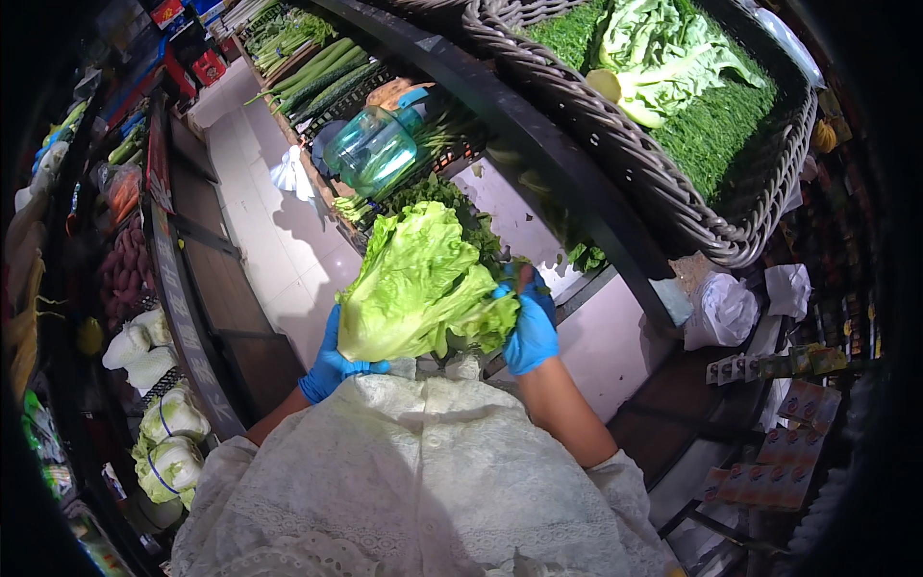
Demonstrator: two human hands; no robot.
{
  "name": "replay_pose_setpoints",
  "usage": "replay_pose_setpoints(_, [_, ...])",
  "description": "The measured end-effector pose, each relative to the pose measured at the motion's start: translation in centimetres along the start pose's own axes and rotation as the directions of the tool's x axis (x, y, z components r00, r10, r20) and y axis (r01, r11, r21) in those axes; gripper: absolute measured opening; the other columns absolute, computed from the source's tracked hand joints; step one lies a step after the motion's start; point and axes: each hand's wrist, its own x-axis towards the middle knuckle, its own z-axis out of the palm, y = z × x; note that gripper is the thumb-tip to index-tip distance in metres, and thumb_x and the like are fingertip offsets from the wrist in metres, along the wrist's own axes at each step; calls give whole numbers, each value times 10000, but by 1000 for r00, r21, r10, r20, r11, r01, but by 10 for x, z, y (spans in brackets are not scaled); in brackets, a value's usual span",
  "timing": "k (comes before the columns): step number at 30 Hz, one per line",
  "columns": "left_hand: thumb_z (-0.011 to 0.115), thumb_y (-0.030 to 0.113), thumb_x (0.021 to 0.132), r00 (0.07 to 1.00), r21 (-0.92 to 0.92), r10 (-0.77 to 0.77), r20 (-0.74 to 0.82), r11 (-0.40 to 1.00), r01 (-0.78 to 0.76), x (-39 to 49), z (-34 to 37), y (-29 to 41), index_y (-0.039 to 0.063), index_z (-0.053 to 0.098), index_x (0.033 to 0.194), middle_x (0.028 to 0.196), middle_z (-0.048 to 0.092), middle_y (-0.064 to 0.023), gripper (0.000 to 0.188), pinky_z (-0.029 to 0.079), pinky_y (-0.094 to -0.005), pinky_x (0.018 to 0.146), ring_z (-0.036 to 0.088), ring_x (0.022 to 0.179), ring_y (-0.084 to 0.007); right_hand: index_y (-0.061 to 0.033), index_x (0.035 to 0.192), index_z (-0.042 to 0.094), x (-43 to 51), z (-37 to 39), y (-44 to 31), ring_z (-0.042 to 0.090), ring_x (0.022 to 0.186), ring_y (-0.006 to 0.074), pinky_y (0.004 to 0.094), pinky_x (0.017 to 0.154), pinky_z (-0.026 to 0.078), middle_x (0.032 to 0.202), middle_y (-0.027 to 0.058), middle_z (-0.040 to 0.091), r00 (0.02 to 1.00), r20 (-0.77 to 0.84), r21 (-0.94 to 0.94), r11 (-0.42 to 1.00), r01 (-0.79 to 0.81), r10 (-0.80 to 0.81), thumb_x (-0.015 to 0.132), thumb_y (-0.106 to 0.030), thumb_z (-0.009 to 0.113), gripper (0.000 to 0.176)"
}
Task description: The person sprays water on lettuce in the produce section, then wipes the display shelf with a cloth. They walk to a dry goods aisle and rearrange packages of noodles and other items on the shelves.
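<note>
A head of leafy green lettuce (414, 288) is held up before my chest. My left hand (333, 364), in a blue glove, grips it at its lower left, near the pale base. My right hand (532, 324), gloved in blue too, has its fingers on the leaves at the right edge. A tear in that glove seems to bare one fingertip; the other fingers are partly hidden. Behind the lettuce lie darker leafy greens (440, 191) on the lower shelf.
A grey wicker basket (678, 180) with green matting holds leafy heads (663, 65) at the upper right, above a dark shelf edge (548, 144). A teal plastic jug (371, 151) lies by cucumbers (328, 76). Wrapped cabbages (169, 440) and sweet potatoes (128, 270) are at left, beyond the tiled aisle (274, 245).
</note>
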Motion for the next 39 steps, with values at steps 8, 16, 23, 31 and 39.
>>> replay_pose_setpoints(8, [436, 385, 1050, 997, -343, 77, 25, 937, -64, -3, -6, 8, 61, 374, 1481, 1450, 486, -136, 543, 433, -461, 1117, 503, 1316, -310, -63, 1216, 595, 80, -51, -53, 632, 912, 166, 319, 784, 505, 1008, 62, 662, 925, 35, -309, 876, 371, -379, 1008, -269, 572, 294])
replay_pose_setpoints(16, [391, 285, 1069, 998, -527, -45, -34, 850, 20, -5, -7, 4, 6, 380, 1462, 1410, 507, -175, 482, 452, -462, 1090, 532, 1272, -312, -23, 1327, 565, 164, -46, -37, 649, 1090, 293, 368, 912, 509, 1248, 167, 646, 814, 503, -847, -356, 396, -291, 899, -226, 667, 484])
replay_pose_setpoints(23, [401, 364, 1062, 997, -413, 69, -39, 907, -79, 9, 17, 24, 66, 399, 1473, 1424, 507, -154, 507, 446, -471, 1094, 527, 1285, -306, -79, 1374, 529, 84, 12, -20, 615, 1104, 248, 376, 932, 503, 1394, 130, 536, 864, 501, -808, 331, 488, -51, 884, -269, 713, 556])
replay_pose_setpoints(31, [386, 411, 1063, 931, -330, -364, -30, 882, 335, 10, 19, 43, 99, 329, 1525, 1527, 410, -141, 561, 415, -483, 1119, 454, 1372, -316, -74, 1532, 295, -26, 24, 36, 490, 1274, 216, 366, 1065, 412, 1446, 82, 467, 750, 574, -494, 869, -2, 328, 827, -320, 815, 910])
replay_pose_setpoints(39, [624, 324, 982, 872, 194, -442, 210, 893, 405, 59, 44, -5, 163, 186, 1585, 1576, 320, -73, 763, 384, -453, 1136, 372, 1422, -255, -90, 1401, 513, 13, -62, 43, 549, 1230, 208, 386, 1040, 456, 1353, 37, 580, 976, 65, -306, 935, -180, 210, 889, -169, 752, 571])
